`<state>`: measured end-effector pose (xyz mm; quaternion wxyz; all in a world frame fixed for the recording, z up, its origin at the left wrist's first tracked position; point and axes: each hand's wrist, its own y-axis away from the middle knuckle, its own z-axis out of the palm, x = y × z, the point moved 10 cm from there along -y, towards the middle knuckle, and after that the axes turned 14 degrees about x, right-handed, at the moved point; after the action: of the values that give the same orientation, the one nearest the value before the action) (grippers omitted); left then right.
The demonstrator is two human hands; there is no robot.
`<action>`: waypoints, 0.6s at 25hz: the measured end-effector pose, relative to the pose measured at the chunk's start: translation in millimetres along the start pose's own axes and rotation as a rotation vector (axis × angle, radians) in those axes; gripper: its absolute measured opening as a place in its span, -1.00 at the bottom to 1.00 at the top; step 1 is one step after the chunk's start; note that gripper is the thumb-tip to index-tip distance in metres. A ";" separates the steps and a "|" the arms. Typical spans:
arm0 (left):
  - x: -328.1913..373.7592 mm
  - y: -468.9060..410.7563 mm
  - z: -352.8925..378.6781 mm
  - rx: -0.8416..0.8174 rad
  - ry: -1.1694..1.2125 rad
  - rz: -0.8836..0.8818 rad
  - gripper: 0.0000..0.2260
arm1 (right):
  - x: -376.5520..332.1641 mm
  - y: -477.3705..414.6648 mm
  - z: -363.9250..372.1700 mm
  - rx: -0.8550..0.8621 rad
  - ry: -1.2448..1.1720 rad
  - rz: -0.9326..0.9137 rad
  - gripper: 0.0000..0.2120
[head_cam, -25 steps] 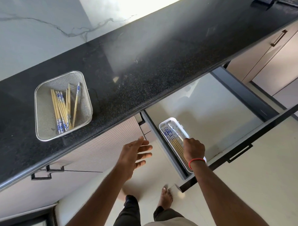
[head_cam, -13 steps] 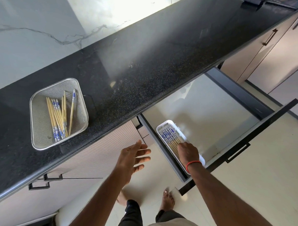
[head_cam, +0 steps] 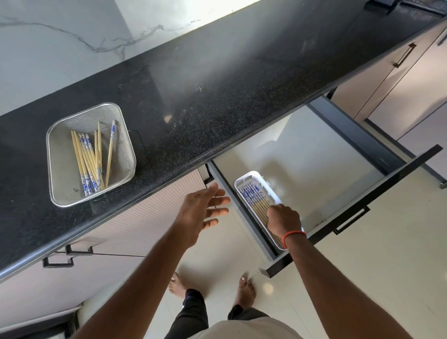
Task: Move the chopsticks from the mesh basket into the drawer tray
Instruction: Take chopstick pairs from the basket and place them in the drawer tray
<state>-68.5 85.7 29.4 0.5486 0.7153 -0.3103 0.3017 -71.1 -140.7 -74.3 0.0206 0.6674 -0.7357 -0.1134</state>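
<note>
Reaching next means up-left: chopsticks (head_cam: pixel 89 159) lie in the mesh basket (head_cam: pixel 60 163), long axes roughly toward me; my left hand (head_cam: pixel 201 214), spread and empty, is nearer; my right hand (head_cam: pixel 283 218) curls onto those in the drawer tray (head_cam: pixel 249 174); grip unclear.

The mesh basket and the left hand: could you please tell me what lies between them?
In the head view, only black countertop and its front edge, then ribbed cabinet front, lie between the mesh basket and left hand.

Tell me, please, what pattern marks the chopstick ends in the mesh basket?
Blue-on-white print on the chopsticks, seen in the head view.
</note>
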 end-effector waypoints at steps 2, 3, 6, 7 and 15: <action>3.1 1.4 -2.0 -0.010 0.001 0.017 -0.65 | 5.0 -0.7 -15.6 0.042 -0.102 0.079 -0.82; 5.8 1.8 -3.1 -0.012 0.003 0.027 -0.66 | 6.5 -1.6 -24.6 0.074 -0.163 0.118 -0.79; 11.4 2.0 -6.1 -0.011 0.019 0.030 -0.67 | 4.8 -2.3 -52.0 0.167 -0.370 0.200 -0.76; 12.8 2.2 -6.8 -0.011 0.024 0.030 -0.67 | 3.2 -2.7 -59.1 0.187 -0.411 0.212 -0.74; 32.1 9.6 -36.8 0.005 0.093 0.070 -0.69 | -50.3 -5.1 -96.6 0.282 -0.626 0.132 -0.81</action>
<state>-59.3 115.9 67.9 0.5496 0.6908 -0.3085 0.3544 -43.1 -105.0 24.8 -0.2913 0.5474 -0.7564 -0.2083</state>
